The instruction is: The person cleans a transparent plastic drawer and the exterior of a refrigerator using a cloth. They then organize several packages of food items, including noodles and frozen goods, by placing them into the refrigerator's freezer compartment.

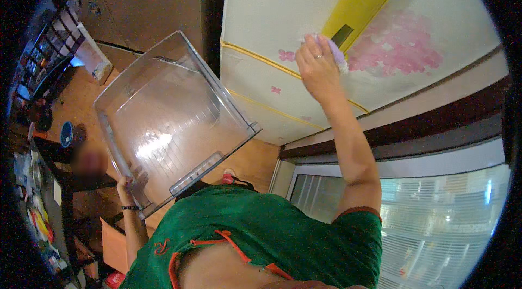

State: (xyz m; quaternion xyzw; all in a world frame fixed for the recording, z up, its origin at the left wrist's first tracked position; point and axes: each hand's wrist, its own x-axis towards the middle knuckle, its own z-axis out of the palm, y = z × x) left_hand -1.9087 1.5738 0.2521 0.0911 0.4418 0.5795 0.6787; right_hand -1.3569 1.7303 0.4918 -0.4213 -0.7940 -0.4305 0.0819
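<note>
Filling the upper view, cream refrigerator (261, 12) with pink blossom print and a yellow band; clear plastic drawer bin (168, 120) held tilted just left of it, well off the floor. Right hand (318, 66) raised flat against refrigerator door, fingers closed over pale cloth (338, 54) pressed to the surface. Left hand (130, 188) clamped on bin's lower corner, dark bracelet (130, 208) at the wrist.

We see the clear drawer (168, 120) filling the room at our left hand (128, 186), so nothing passes there. At our right hand (318, 63), the cloth (338, 55) meets the fridge door (283, 12), a flat wall. Between drawer and right arm a gap seems open, down to the floor (247, 161).
</note>
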